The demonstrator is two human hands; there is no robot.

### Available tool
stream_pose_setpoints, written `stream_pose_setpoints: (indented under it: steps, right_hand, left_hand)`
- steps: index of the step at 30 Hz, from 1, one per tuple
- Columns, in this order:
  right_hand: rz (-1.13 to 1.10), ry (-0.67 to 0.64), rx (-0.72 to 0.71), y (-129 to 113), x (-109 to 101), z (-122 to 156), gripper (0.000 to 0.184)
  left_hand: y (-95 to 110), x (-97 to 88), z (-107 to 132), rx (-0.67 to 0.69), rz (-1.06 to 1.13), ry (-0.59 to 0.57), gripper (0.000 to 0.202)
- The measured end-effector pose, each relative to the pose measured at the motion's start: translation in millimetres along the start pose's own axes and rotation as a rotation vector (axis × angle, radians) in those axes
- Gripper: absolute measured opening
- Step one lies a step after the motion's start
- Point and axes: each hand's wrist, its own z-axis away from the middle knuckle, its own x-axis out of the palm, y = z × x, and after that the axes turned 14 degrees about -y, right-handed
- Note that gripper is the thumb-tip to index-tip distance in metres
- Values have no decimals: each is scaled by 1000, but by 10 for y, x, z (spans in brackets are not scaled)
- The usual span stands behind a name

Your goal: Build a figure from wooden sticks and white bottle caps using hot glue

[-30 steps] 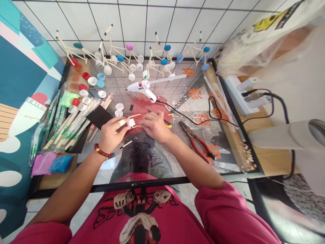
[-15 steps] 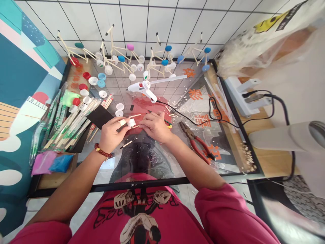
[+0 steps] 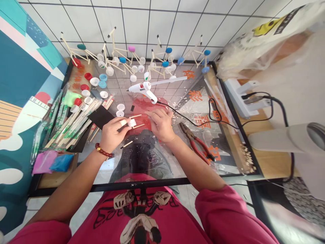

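Note:
My left hand (image 3: 113, 134) pinches a white plastic bottle cap (image 3: 131, 122) with thin wooden sticks (image 3: 135, 116) fixed to it. A white band wraps one of its fingers. My right hand (image 3: 161, 125) rests just to the right, apart from the cap, over a red plastic sheet (image 3: 142, 110), with nothing visible in its fingers. A white hot glue gun (image 3: 143, 88) lies above both hands, its black cord (image 3: 188, 114) running off to the right past my right hand.
Red-handled pliers (image 3: 195, 145) lie right of my right hand on a glass tabletop. Bundled chopsticks (image 3: 73, 123) and a black pad (image 3: 101, 117) are on the left. Loose bottle caps (image 3: 94, 81) and stick models with caps (image 3: 122, 59) stand beyond. A power strip (image 3: 240, 98) sits far right.
My right hand has moved rightward, away from the cap and sticks. My left hand still holds the cap, and the whole view has shifted slightly.

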Motion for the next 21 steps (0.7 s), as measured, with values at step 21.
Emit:
stream_pose_setpoints:
  steps: [21]
  right_hand:
    - [238,883,240,698,-1283,1207,29]
  left_hand:
    - [25,-19,3,-14,14,-8,20]
